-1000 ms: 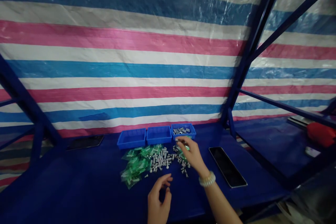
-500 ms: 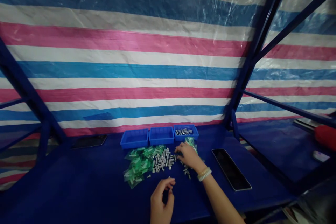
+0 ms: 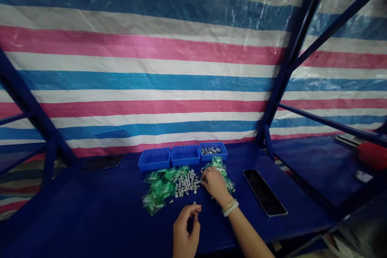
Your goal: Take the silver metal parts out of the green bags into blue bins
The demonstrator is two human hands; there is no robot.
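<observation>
Landmark: a loose pile of silver metal bolts (image 3: 188, 183) lying on the blue table (image 3: 90, 213), though from where I stand the exact type of fastener is too small to tell.

Right hand (image 3: 215, 183): at the right edge of the bolt pile, its fingertips (image 3: 205, 180) drawn together and touching the bolts; I cannot tell whether they are clamped on one.

Left hand (image 3: 185, 225): just in front of the bolt pile, raised and apart from the right hand, its fingers (image 3: 193, 209) curled toward the thumb; I cannot tell whether anything is pinched there.

Right wrist: a white beaded bracelet (image 3: 229, 208), in front of and to the right of the bolt pile.

Bags: a heap of small clear-and-green plastic bags (image 3: 159, 191) touches the left side of the bolt pile; a smaller bunch of green bags (image 3: 219, 167) lies just to its right, beside and partly behind the right hand.

Loose piece: one small silver part (image 3: 194, 202) lies on the table just in front of the bolt pile.

Bins: three blue plastic bins (image 3: 183, 155) stand in a row beyond the bolt pile, the rightmost holding silver parts (image 3: 210, 150).

Devices: a dark tablet (image 3: 264, 192) lies to the right of the bolt pile; a dark phone (image 3: 102, 163) lies well to its left.

Backdrop: a striped tarpaulin (image 3: 151, 80) hangs beyond the bolt pile, behind a blue steel frame (image 3: 290, 56).
</observation>
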